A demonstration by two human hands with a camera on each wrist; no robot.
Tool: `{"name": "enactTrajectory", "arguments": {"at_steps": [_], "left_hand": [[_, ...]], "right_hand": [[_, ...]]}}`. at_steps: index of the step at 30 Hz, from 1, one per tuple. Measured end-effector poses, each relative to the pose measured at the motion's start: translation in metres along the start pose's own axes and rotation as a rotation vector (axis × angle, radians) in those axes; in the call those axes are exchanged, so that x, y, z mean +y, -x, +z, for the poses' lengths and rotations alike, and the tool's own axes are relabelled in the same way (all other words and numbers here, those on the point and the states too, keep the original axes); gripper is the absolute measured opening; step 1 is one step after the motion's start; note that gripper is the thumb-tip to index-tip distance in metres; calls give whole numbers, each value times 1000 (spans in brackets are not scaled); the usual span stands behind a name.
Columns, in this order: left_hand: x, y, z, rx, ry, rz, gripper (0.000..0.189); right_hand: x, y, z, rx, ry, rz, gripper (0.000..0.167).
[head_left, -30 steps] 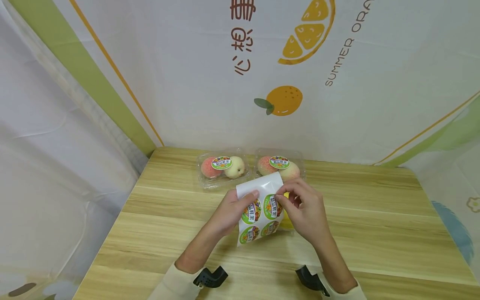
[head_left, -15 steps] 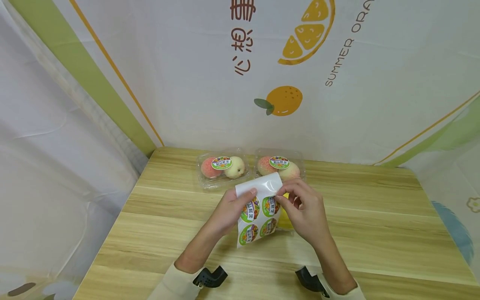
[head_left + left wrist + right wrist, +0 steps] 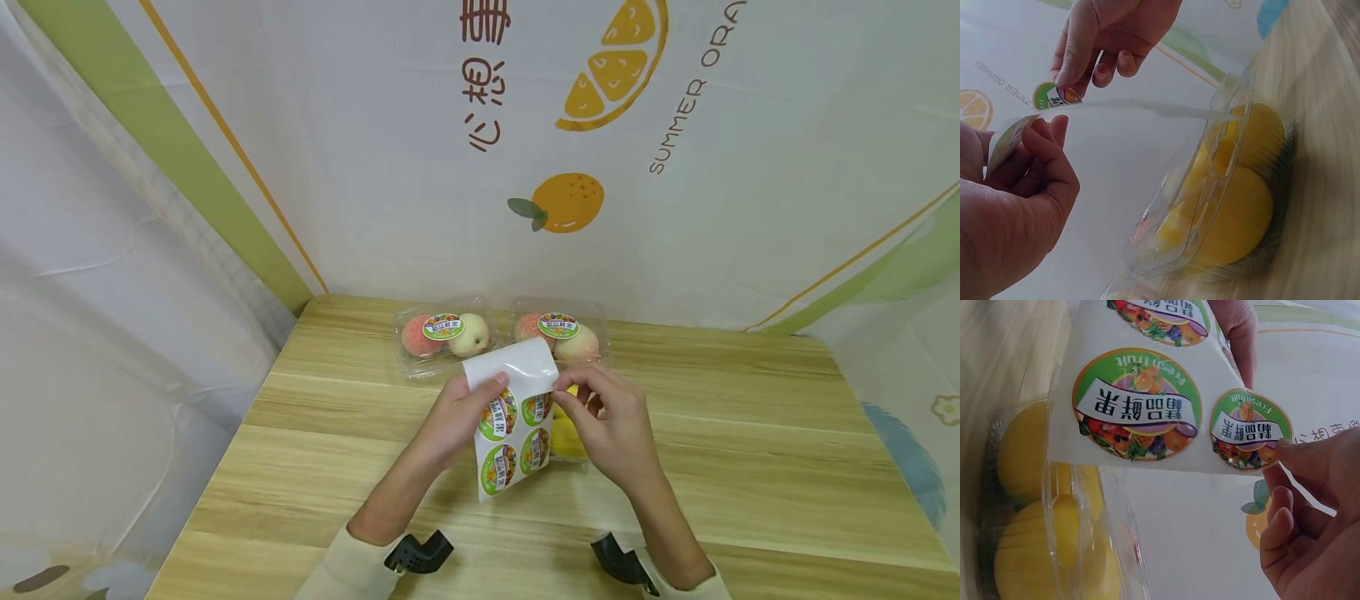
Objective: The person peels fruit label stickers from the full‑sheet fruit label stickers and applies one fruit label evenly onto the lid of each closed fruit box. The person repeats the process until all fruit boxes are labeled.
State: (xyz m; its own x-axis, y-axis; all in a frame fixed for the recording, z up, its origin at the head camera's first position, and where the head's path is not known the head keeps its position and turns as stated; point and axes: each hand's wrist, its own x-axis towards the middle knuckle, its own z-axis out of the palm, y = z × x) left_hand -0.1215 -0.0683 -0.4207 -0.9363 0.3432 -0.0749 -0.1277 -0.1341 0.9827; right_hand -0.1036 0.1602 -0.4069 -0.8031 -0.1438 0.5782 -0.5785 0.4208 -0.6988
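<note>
My left hand [image 3: 448,421] grips a white sheet of stickers [image 3: 517,367] by its left side, thumb on top. Round green fruit labels printed with fruit and characters cover it. My right hand [image 3: 613,421] pinches the edge of the upper right sticker [image 3: 1250,428] between thumb and index finger. That sticker appears partly lifted at the sheet's bent edge. Under the sheet stands a clear plastic box [image 3: 1054,494] of yellow fruit [image 3: 1235,219], mostly hidden in the head view.
Two clear boxes stand at the back of the wooden table [image 3: 712,433]. The left box [image 3: 412,365] and the right box [image 3: 596,312] each hold two peach-like fruits under a round label. A printed curtain [image 3: 405,183] hangs behind.
The sheet has shifted slightly left and its blank top bends over more. The upper right sticker now shows narrower beside the right fingertips. Right hand stays nearly still; boxes have not moved.
</note>
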Motion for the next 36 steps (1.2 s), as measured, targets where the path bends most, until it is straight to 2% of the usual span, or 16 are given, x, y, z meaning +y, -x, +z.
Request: {"name": "enactTrajectory", "arguments": {"at_steps": [9, 18, 30, 36], "left_hand": [[-2, 0, -4, 4, -12, 1, 44], [-2, 1, -10, 57, -28, 14, 43], [-1, 3, -17, 142, -26, 33, 38], [-1, 3, -22, 150, -8, 42, 37]], "right_hand": [[-1, 0, 1, -9, -9, -4, 25], [-4, -1, 1, 4, -23, -24, 26], [-5, -1, 0, 10, -34, -8, 24], [-5, -1, 0, 12, -31, 13, 22]]}}
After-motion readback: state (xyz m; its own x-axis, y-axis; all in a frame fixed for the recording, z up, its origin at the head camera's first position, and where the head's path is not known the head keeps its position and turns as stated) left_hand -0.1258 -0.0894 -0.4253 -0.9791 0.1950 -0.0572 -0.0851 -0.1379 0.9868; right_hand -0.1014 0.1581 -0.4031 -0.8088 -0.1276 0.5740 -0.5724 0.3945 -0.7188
